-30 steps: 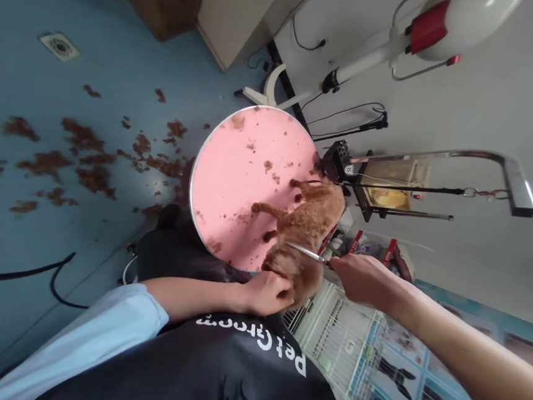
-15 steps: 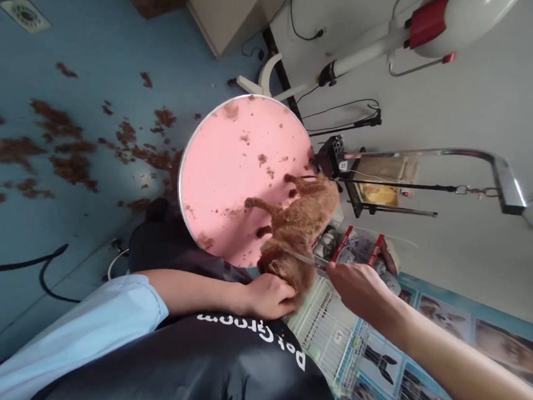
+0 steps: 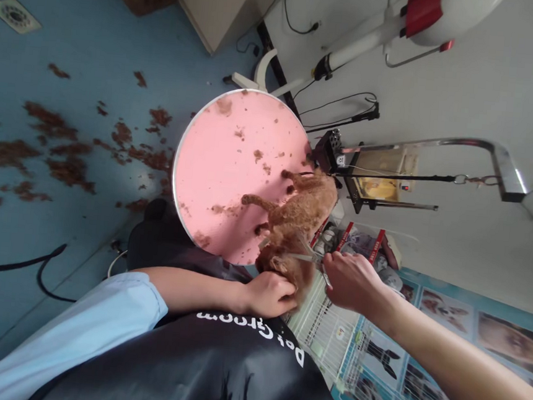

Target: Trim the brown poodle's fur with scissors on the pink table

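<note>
A curly brown dog [image 3: 301, 206] stands on the round pink table [image 3: 209, 157], its head towards me at the table's near edge. My left hand [image 3: 271, 295] is closed on the dog's muzzle, the fingers curled into the fur. In my right hand [image 3: 350, 279] are grooming scissors [image 3: 305, 257], their blades spread apart against the fur of the head and neck. Part of the scissor handles is hidden by my fingers. Tufts of cut hair [image 3: 258, 156] lie scattered over the pink top.
A chrome grooming arm [image 3: 467, 143] with a black strap [image 3: 418, 178] rises beside the table. Behind the dog are a wire cage [image 3: 326, 311] and a white stand dryer [image 3: 369, 41]. Brown hair clumps [image 3: 71, 164] litter the blue floor.
The scissor blades have gone from nearly closed to spread apart, and my right hand has shifted slightly. My left hand keeps its hold on the dog's muzzle. The view has drifted a little.
</note>
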`<state>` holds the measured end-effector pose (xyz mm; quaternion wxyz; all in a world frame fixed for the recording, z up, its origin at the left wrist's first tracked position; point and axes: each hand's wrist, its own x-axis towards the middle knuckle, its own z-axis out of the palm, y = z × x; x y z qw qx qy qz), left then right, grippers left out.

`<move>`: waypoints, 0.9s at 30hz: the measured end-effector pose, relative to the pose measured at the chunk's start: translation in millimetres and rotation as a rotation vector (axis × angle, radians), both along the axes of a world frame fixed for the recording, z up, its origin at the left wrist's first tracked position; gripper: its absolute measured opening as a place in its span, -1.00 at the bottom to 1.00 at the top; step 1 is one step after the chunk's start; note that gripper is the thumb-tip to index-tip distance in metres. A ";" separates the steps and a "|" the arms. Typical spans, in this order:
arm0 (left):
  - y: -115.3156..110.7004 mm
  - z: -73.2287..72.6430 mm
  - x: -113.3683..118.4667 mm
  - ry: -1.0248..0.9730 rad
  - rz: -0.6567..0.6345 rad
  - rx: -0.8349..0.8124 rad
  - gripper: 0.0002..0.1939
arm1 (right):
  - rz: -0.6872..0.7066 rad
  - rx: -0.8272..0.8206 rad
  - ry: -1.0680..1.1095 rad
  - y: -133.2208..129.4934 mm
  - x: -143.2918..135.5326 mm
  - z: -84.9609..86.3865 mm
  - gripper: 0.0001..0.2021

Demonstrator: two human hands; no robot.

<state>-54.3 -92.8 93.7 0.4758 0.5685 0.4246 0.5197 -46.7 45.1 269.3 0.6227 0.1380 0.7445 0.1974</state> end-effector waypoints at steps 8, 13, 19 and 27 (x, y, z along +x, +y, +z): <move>0.9 -1.0 2.4 -0.030 0.016 0.028 -0.72 | -0.101 -0.012 0.011 18.4 5.3 -4.3 -0.79; 1.4 -3.3 4.7 -0.016 0.055 0.068 -0.74 | -0.168 -0.025 -0.006 28.9 9.5 -6.4 -0.75; 3.1 -1.7 6.8 0.066 0.079 0.114 -0.75 | -0.168 -0.044 0.014 36.0 9.9 -5.1 -0.77; 12.3 11.7 12.7 0.182 0.068 0.148 -0.73 | -0.050 -0.028 -0.083 3.7 -7.7 -0.5 -0.75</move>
